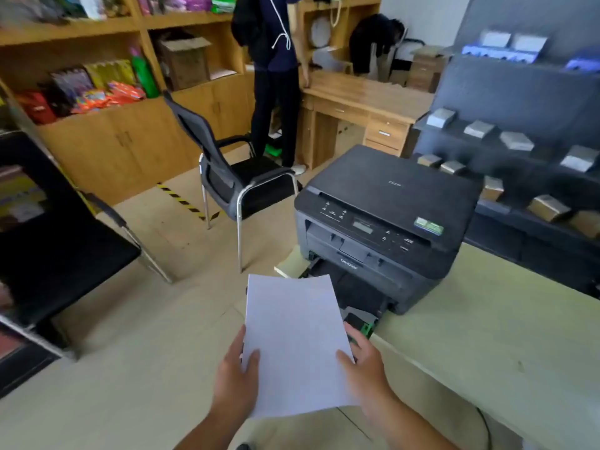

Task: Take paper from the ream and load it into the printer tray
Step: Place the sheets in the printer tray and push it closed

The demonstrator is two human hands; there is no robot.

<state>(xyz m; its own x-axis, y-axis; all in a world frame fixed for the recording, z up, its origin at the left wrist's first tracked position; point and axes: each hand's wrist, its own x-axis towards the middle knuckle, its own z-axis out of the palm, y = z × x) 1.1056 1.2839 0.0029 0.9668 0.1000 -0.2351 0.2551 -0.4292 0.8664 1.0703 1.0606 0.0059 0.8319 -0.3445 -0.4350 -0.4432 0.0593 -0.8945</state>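
From the head camera, a stack of white paper (pixel 297 344) is held in the air by both hands, in front of and slightly left of a dark grey Brother printer (pixel 386 222). The left hand (pixel 235 381) grips the stack's left edge near the lower corner, thumb pressed on the top sheet and the other fingers tucked underneath. The right hand (pixel 365 360) clasps the right edge the same way, thumb lying on top and fingers curled below the sheets. The far end of the paper overlaps the view of the paper tray (pixel 360 297), which is pulled out from the base of the printer and shows a green guide tab (pixel 367 329) at its near corner, just beside the right hand's fingers. Whether the sheets touch the tray cannot be told.

The printer sits on a pale green table (pixel 487 336), close to its left edge. Left of the printer, on the tan floor, stands a black office chair (pixel 233 177) with chrome legs. Behind it, a person (pixel 276 76) in dark clothes stands at a wooden desk (pixel 363 102). Wooden shelves (pixel 97 76) with coloured packets line the back wall, and a dark display rack (pixel 519 125) holding small boxes stands to the right.
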